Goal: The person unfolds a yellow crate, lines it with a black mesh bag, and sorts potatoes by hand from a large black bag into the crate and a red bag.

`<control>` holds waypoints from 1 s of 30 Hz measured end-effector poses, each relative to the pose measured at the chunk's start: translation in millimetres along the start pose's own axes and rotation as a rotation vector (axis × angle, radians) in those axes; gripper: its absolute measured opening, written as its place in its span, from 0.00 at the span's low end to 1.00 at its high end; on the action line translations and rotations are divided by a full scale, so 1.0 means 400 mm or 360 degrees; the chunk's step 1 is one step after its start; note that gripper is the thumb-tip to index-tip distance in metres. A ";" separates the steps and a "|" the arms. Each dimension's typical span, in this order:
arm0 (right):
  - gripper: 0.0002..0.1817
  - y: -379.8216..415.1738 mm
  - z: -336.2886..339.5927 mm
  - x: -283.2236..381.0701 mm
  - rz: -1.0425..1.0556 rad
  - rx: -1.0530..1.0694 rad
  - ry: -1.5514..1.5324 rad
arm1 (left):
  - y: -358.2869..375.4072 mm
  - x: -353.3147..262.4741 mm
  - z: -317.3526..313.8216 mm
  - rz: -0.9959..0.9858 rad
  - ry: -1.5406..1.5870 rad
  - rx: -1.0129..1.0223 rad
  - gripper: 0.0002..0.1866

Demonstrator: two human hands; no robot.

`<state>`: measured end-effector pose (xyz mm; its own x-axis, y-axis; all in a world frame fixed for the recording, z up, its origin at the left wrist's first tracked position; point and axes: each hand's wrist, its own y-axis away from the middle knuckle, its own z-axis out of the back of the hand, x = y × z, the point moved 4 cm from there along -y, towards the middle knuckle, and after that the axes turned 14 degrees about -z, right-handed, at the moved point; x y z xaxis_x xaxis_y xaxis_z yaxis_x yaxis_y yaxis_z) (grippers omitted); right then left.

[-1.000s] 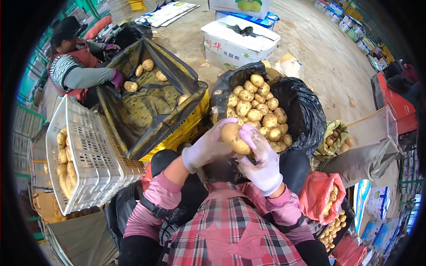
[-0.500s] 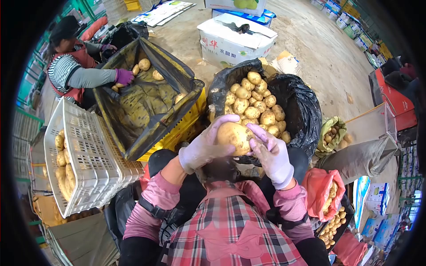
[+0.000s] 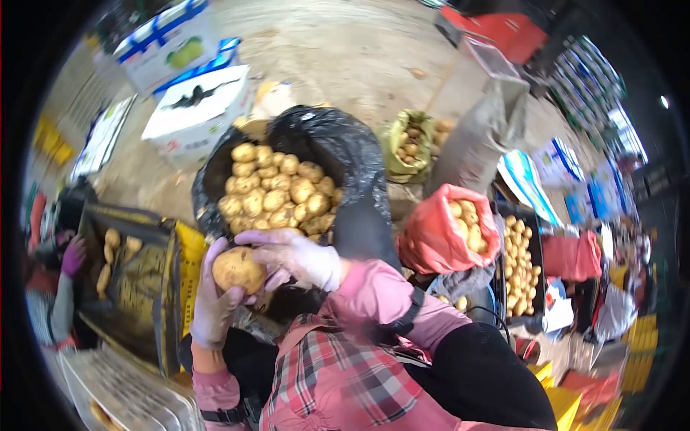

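While the left hand (image 3: 210, 307) gripped a large potato (image 3: 239, 271), the right hand (image 3: 307, 263) had fingers along its top and right edge; couldn't tell if those gripped too. Potato was up by the near edge of the black liner (image 3: 361, 154), which held more potatoes (image 3: 279, 183). Step in hand looked like two-handed handling of one potato. Next move, I judged, called for a firm left hold before the right let go.

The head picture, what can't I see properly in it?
All in the head view:
Held potato: underside, hidden by its own near side.
Black plastic liner: bottom, hidden under piled potatoes.
White crate: lower part, cut off by the picture's bottom edge.
White box: lettering, too blurred.
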<state>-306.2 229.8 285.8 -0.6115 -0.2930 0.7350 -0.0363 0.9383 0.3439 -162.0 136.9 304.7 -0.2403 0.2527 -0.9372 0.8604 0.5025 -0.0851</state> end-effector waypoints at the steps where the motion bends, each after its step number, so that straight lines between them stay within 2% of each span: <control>1: 0.27 0.007 0.011 -0.011 -0.0010 0.0016 0.0074 | -0.010 0.014 -0.008 -0.0047 -0.0099 0.0101 0.54; 3: 0.30 0.012 0.010 -0.031 -0.0081 0.0009 0.0198 | -0.026 0.047 -0.020 -0.0156 -0.0302 0.0270 0.53; 4: 0.28 -0.001 0.042 -0.066 -0.0044 -0.0001 0.0001 | -0.032 0.055 -0.027 -0.0057 -0.0274 0.0253 0.52; 5: 0.27 0.032 0.056 -0.041 -0.0026 -0.0137 0.0047 | -0.035 0.063 -0.035 0.0046 -0.0245 0.0233 0.51; 6: 0.25 0.079 0.081 -0.011 -0.0016 -0.0273 0.0093 | -0.036 0.076 -0.040 0.0152 -0.0214 0.0206 0.49; 7: 0.24 0.127 0.126 0.016 0.0083 -0.0322 -0.0111 | -0.043 0.112 -0.019 0.0172 -0.0075 0.0108 0.47; 8: 0.23 0.182 0.179 0.039 0.0177 -0.0369 -0.0322 | -0.051 0.134 0.003 0.0229 -0.0115 -0.0057 0.41; 12: 0.22 0.501 0.456 0.102 0.1129 -0.1593 0.0130 | -0.059 0.178 0.059 0.0339 -0.0273 -0.0185 0.30; 13: 0.24 0.599 0.504 0.095 0.1079 -0.1909 0.0089 | -0.063 0.188 0.065 0.0380 -0.0302 -0.0199 0.29; 14: 0.25 0.692 0.603 0.047 0.0960 -0.2404 0.0398 | -0.066 0.193 0.061 0.0389 -0.0296 -0.0198 0.27; 15: 0.27 0.772 0.724 -0.032 0.1033 -0.2694 0.0464 | -0.070 0.197 0.055 0.0398 -0.0289 -0.0197 0.26; 17: 0.30 0.882 0.814 -0.117 0.0962 -0.3182 0.0843 | -0.077 0.217 0.051 0.0413 -0.0269 -0.0202 0.23; 18: 0.31 0.919 0.810 -0.155 0.0801 -0.3365 0.1157 | -0.080 0.228 0.050 0.0432 -0.0289 -0.0189 0.24; 19: 0.33 0.930 0.875 -0.238 0.0350 -0.3302 0.1579 | -0.082 0.235 0.050 0.0449 -0.0311 -0.0180 0.24; 20: 0.34 0.923 0.901 -0.309 0.0111 -0.3023 0.1729 | -0.085 0.240 0.053 0.0467 -0.0337 -0.0166 0.24; 22: 0.37 0.912 0.798 -0.319 0.0091 -0.2922 0.1500 | -0.093 0.254 0.070 0.0531 -0.0364 -0.0206 0.25; 23: 0.44 0.917 0.806 -0.336 0.0085 -0.2856 0.1492 | -0.091 0.263 0.075 0.0564 -0.0372 -0.0235 0.26; 26: 0.52 0.894 0.713 -0.298 -0.0348 -0.2795 0.1690 | -0.103 0.274 0.062 0.0557 -0.0395 -0.0199 0.28; 27: 0.57 0.892 0.745 -0.318 -0.0376 -0.2839 0.1694 | -0.113 0.278 0.056 0.0560 -0.0403 -0.0164 0.28; 30: 0.43 0.893 0.782 -0.293 -0.0307 -0.3068 0.1746 | -0.118 0.290 0.049 0.0569 -0.0393 -0.0118 0.28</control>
<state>-494.7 656.7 139.7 -0.1246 -0.9333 0.3368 0.9827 -0.1630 -0.0882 -221.7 126.4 193.4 0.1889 0.2205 -0.9569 0.8333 0.4795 0.2750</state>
